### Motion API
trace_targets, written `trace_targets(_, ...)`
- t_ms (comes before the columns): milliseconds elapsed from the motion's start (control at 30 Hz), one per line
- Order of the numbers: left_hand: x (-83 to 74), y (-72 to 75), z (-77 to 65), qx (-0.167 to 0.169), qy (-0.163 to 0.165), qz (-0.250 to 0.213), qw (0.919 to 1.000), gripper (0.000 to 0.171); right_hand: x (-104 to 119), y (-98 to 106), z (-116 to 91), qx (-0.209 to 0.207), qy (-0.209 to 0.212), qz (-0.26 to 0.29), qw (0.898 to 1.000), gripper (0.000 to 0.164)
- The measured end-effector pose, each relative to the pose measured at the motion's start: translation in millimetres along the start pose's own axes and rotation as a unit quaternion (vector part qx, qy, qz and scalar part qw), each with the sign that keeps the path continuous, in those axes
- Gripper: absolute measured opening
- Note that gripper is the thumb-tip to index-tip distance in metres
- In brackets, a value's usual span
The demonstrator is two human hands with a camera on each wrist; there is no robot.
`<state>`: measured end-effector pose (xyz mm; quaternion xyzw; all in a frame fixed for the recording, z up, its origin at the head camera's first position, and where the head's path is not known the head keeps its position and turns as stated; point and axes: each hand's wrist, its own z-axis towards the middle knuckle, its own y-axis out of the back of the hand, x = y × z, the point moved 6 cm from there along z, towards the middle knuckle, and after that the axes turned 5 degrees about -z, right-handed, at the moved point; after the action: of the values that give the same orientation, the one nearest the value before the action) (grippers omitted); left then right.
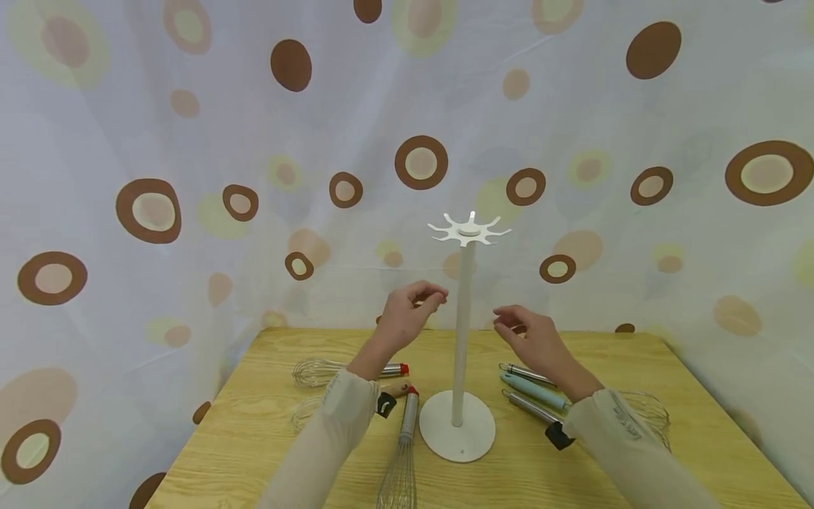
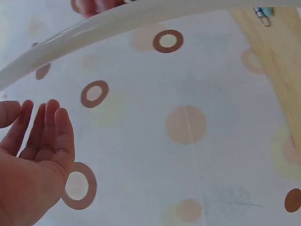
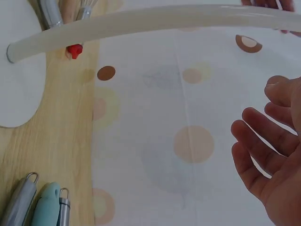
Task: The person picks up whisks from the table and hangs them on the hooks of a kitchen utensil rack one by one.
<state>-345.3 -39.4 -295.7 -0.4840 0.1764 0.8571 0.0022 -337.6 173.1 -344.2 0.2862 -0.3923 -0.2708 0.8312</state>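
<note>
A white stand (image 1: 463, 318) rises upright from a round base, with a ring of flat hooks (image 1: 470, 230) on top that hold nothing. My left hand (image 1: 405, 314) hovers just left of the pole, fingers loosely bent and holding nothing. On the pole's right side my right hand (image 1: 531, 338) is raised, also holding nothing. Neither hand touches the pole. In the left wrist view the left palm (image 2: 40, 165) faces up beneath the pole (image 2: 108, 30). The right wrist view has the right hand's relaxed fingers (image 3: 263, 141) apart from the pole (image 3: 141, 26).
Left of the base lie a red-tipped whisk (image 1: 318, 372), a wooden-handled whisk (image 1: 396, 389) and another red-tipped whisk (image 1: 405, 438). To the right are a teal handle (image 1: 534, 391) and two steel handles, partly hidden by my arm. A spotted curtain (image 1: 369, 233) hangs behind the wooden table (image 1: 222, 438).
</note>
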Motion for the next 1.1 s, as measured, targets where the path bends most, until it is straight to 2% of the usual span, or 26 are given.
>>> trace_targets(100, -22.8, 10.8, 6.8, -0.040, -0.040, -0.055, 0.9968, 0.021, -14, -3, -5, 0.013, -0.002, -0.016, 1.000, 0.026)
trace_targets(233, -50.6, 22.1, 11.8, -0.085, -0.099, -0.115, 0.9848, 0.023, -30, -10, -15, 0.050, -0.017, -0.028, 0.998, 0.024)
trace_targets(333, -66.7, 26.5, 13.9, -0.104, -0.137, -0.141, 0.9749, 0.026, -43, -16, -22, 0.089, -0.035, -0.040, 0.995, 0.024)
trace_targets(400, -73.7, 27.3, 14.9, -0.108, -0.152, -0.149, 0.9711, 0.029, -52, -21, -27, 0.117, -0.045, -0.054, 0.991, 0.025)
trace_targets(700, -86.8, 26.0, 19.8, -0.100, -0.187, -0.145, 0.9663, 0.030, -74, -35, -44, 0.214, -0.057, -0.080, 0.972, 0.026)
trace_targets(933, -90.5, 25.0, 22.1, -0.110, -0.181, -0.143, 0.9668, 0.020, -81, -43, -58, 0.279, -0.064, -0.072, 0.955, 0.031)
trace_targets(1100, -88.9, 23.2, 22.6, -0.115, -0.174, -0.133, 0.9689, 0.016, -86, -47, -66, 0.308, -0.060, -0.075, 0.947, 0.034)
